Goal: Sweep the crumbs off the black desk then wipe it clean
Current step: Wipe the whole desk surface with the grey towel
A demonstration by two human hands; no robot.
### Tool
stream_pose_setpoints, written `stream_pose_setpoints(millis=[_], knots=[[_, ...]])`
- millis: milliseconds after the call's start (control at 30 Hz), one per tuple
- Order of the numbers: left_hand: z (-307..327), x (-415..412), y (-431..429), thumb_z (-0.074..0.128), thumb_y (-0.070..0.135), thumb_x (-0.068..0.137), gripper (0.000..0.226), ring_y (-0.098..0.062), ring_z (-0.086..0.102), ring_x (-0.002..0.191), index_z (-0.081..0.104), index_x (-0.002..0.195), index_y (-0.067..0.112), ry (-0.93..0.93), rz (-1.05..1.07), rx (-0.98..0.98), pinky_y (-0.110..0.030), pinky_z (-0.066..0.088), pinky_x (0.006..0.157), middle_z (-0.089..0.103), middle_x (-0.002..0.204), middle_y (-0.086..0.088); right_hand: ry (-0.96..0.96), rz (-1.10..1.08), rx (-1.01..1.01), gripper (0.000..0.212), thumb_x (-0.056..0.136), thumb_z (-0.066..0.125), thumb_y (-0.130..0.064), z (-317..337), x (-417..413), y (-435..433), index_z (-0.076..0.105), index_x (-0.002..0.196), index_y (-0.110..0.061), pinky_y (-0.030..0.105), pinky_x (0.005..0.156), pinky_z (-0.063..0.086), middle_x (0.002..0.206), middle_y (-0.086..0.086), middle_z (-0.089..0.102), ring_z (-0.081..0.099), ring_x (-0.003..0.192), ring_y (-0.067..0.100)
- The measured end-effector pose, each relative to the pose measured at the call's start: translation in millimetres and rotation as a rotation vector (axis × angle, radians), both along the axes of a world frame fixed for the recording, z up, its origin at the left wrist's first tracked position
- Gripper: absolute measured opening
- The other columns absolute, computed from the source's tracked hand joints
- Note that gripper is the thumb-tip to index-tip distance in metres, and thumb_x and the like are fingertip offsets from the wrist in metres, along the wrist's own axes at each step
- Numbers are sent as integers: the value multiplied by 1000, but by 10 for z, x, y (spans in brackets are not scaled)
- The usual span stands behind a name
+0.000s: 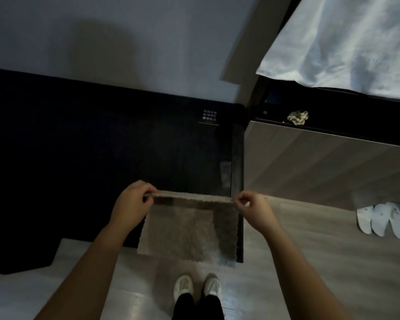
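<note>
Left hand [132,202] and right hand [252,210] each pinch, fingers curled, a top corner of the grey-brown rectangular cloth [187,229], hanging over the black tabletop's [90,146] near right corner.

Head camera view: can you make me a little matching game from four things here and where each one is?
Things:
1 cloth
2 crumpled wad
3 white slippers
4 small label

Places:
A on the floor, far right
B on the black desk, far right corner
C pinched by the left hand and the right hand
D on the dark ledge by the bed

Pairs: 1-C, 2-D, 3-A, 4-B.
</note>
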State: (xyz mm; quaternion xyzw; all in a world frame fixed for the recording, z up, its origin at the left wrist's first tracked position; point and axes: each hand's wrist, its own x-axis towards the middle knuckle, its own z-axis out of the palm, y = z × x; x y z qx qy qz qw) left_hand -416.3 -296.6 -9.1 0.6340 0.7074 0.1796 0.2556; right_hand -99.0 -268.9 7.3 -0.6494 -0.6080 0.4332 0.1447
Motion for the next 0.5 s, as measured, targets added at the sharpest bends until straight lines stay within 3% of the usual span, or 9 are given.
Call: stream_pose_setpoints(millis=[167, 267, 367, 500], knots=[[-312, -59, -503, 68, 0, 72, 22, -11, 56, 78, 63, 76, 21, 106, -139, 4, -32, 47, 68, 53, 80, 12, -145, 252, -145, 3, 89, 63, -23, -245, 63, -319, 65, 89, -25, 16, 71, 47, 90, -9, 64, 60, 84, 3], [-387, -46, -753, 69, -2, 65, 28, -8, 52, 70, 60, 69, 23, 162, -188, -12, -29, 36, 64, 49, 75, 16, -182, 368, -218, 15, 86, 65, -21, -302, 44, -498, 60, 80, -33, 11, 66, 44, 86, -12, 62, 58, 80, -2], [-458, -4, -919, 70, -4, 60, 32, -7, 49, 67, 58, 66, 25, 192, -164, -27, -27, 28, 62, 42, 73, 19, -207, 388, -247, 21, 83, 66, -17, -384, 34, -648, 58, 76, -36, 15, 69, 49, 84, -11, 64, 60, 77, 0], [-575, 32, -983, 70, 3, 66, 26, -18, 59, 85, 65, 79, 25, 262, -163, -108, -31, 29, 71, 57, 88, 9, -212, 386, -251, 14, 82, 69, -22, -441, 11, -762, 62, 78, -34, 14, 62, 46, 77, -10, 66, 62, 72, 2]])
